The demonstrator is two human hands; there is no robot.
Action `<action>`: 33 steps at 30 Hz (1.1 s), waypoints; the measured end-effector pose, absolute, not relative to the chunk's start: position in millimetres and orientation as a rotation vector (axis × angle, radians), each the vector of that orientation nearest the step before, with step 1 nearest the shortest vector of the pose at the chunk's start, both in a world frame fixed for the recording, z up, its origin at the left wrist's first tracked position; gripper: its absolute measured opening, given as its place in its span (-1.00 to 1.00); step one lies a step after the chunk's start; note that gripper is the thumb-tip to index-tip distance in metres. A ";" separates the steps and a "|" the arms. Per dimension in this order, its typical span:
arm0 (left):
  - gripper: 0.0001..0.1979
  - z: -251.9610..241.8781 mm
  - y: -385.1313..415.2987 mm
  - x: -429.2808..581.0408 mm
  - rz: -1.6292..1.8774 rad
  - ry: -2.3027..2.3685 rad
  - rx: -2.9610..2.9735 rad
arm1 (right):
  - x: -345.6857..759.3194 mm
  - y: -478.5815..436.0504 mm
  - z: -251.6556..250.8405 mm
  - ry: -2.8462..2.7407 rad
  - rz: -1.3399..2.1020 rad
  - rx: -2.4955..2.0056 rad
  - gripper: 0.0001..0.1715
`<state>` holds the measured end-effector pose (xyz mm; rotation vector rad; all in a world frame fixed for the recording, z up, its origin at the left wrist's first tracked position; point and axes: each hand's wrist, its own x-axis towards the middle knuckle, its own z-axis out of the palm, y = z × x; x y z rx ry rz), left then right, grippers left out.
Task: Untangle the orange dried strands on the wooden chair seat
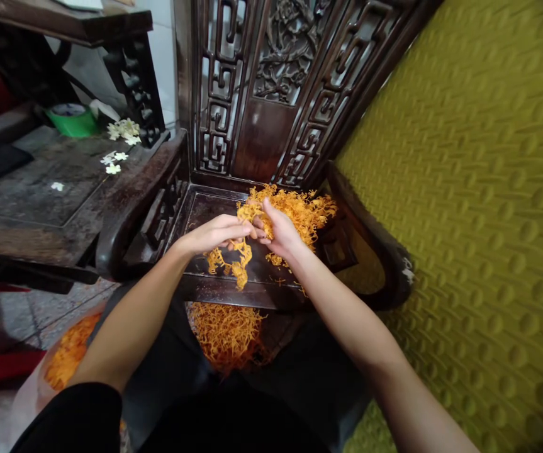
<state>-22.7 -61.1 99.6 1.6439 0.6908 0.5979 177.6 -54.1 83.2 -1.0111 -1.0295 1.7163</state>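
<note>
While both hands meet over the carved wooden chair (205,211), they share one clump of orange strands (240,255). The left hand (217,233) has its fingers drawn together in a pinch on the clump's upper part, and the right hand (280,233) curls its fingers and thumb closed on the same tangle. The fingertips of the two hands touch. The loose end of the clump dangles toward 6 o'clock, just above the front edge of the seat.

A larger pile of strands (306,211) lies on the seat at 1 o'clock from the right hand, touching it. A second heap (226,330) sits lower, at 6 o'clock, between the forearms. At 8 o'clock an open bag (66,358) holds more.

At 10 o'clock a dark side table (39,189) bears white flowers (123,129) and a green tape roll (70,119). A yellow embossed cushion (464,189) fills the 3 o'clock side.
</note>
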 end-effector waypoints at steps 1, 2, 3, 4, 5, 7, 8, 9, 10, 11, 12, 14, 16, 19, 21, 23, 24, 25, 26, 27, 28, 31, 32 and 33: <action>-0.62 98.2 -62.0 -19.5 0.612 0.739 1.679 | 179.1 -54.5 83.3 -1.031 1.672 -1.018 -0.43; -0.58 96.6 -62.8 -16.1 0.637 0.808 1.720 | 180.7 -55.4 83.5 -1.039 1.617 -1.029 -0.46; -0.57 94.8 -63.4 -12.8 0.676 0.885 1.767 | 182.4 -56.8 83.9 -1.047 1.554 -1.042 -0.50; -0.57 92.8 -63.9 -9.8 0.721 0.957 1.822 | 184.2 -58.8 84.4 -1.049 1.493 -1.054 -0.53; -0.59 90.7 -64.2 -7.1 0.764 1.012 1.883 | 186.1 -61.2 84.8 -1.043 1.437 -1.063 -0.56; -0.65 86.2 -64.6 -3.2 0.823 1.072 2.038 | 190.3 -66.3 84.9 -1.016 1.342 -1.065 -0.60; -0.67 84.2 -65.0 -1.8 0.838 1.086 2.128 | 192.8 -68.3 84.2 -1.002 1.299 -1.060 -0.62; -0.69 82.6 -65.8 -0.7 0.840 1.097 2.215 | 195.9 -69.4 83.1 -0.993 1.257 -1.055 -0.63; -0.70 81.5 -66.9 0.1 0.826 1.104 2.294 | 199.9 -69.2 81.6 -0.996 1.216 -1.052 -0.63; -0.70 81.1 -68.5 0.4 0.802 1.102 2.362 | 205.3 -67.6 79.9 -0.998 1.171 -1.051 -0.63; -0.70 81.3 -70.4 0.2 0.773 1.090 2.418 | 212.3 -64.6 78.3 -0.985 1.119 -1.052 -0.63; -0.70 83.1 -74.7 -2.4 0.741 1.047 2.482 | 231.5 -55.3 76.0 -0.874 1.005 -1.065 -0.63; -0.71 85.2 -78.6 -7.6 0.777 1.031 2.514 | 253.6 -46.1 76.1 -0.705 0.928 -1.084 -0.59; -0.72 85.7 -82.8 -15.6 0.850 1.058 2.616 | 274.0 -44.3 81.0 -0.697 1.047 -1.082 -0.52; -0.74 84.0 -85.2 -16.7 0.825 1.039 2.754 | 270.7 -53.1 86.0 -0.833 1.225 -1.037 -0.51; -0.75 81.8 -88.1 -13.2 0.804 0.978 2.905 | 256.3 -65.2 90.6 -0.929 1.390 -0.998 -0.48; -0.76 81.0 -89.9 -10.0 0.818 0.937 2.980 | 247.3 -70.8 92.2 -0.947 1.461 -1.001 -0.45; -0.77 80.4 -91.8 -6.3 0.847 0.889 3.049 | 238.7 -75.2 93.2 -0.951 1.526 -1.027 -0.41; -0.77 80.0 -93.9 -2.4 0.878 0.839 3.108 | 231.5 -78.1 93.3 -0.955 1.588 -1.070 -0.36; -0.78 79.8 -96.0 1.4 0.904 0.795 3.156 | 226.4 -79.2 92.7 -0.968 1.632 -1.119 -0.32; -0.78 79.8 -98.2 4.9 0.923 0.758 3.192 | 224.1 -78.3 91.4 -0.990 1.652 -1.160 -0.31; -0.78 80.8 -104.4 10.9 0.948 0.700 3.230 | 236.8 -65.5 88.0 -0.927 1.498 -1.165 -0.46; -0.78 81.5 -106.2 11.3 0.956 0.687 3.231 | 246.5 -59.7 88.2 -0.841 1.398 -1.144 -0.51; -0.78 82.2 -107.8 10.9 0.966 0.672 3.227 | 257.5 -54.3 89.4 -0.742 1.298 -1.130 -0.56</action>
